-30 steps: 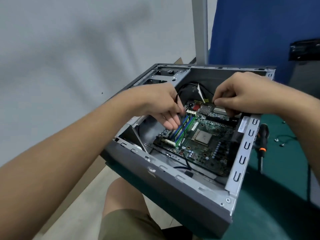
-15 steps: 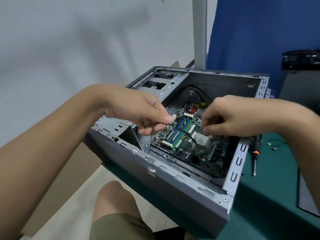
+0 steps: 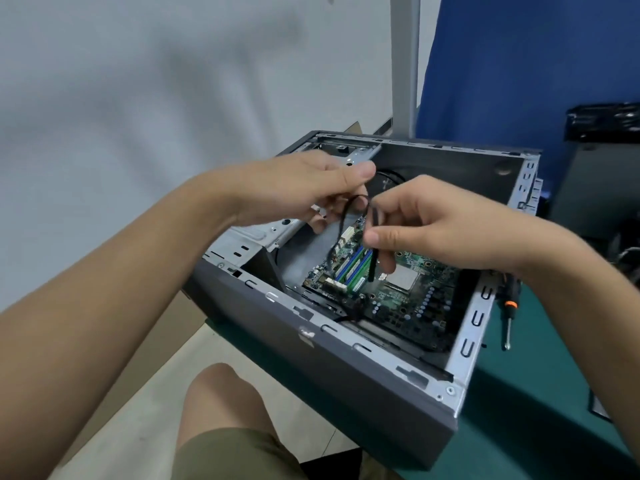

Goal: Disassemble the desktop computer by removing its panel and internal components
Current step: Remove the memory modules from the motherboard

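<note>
The left hand (image 3: 304, 188) and right hand (image 3: 436, 226) have lifted off the motherboard (image 3: 408, 299). Their fingers now pinch a black cable (image 3: 371, 265) above the open computer case (image 3: 346, 368) on the green surface (image 3: 540, 393). The cable looks unplugged, ready for removal.

A pale grey post (image 3: 404, 64) stands upright before a white wall (image 3: 121, 98), which spreads to its left in soft, even light. Right of the post is a blue panel (image 3: 519, 64). Below the post lies the green counter (image 3: 540, 393), and to the post's lower left a beige floor (image 3: 138, 427).
</note>
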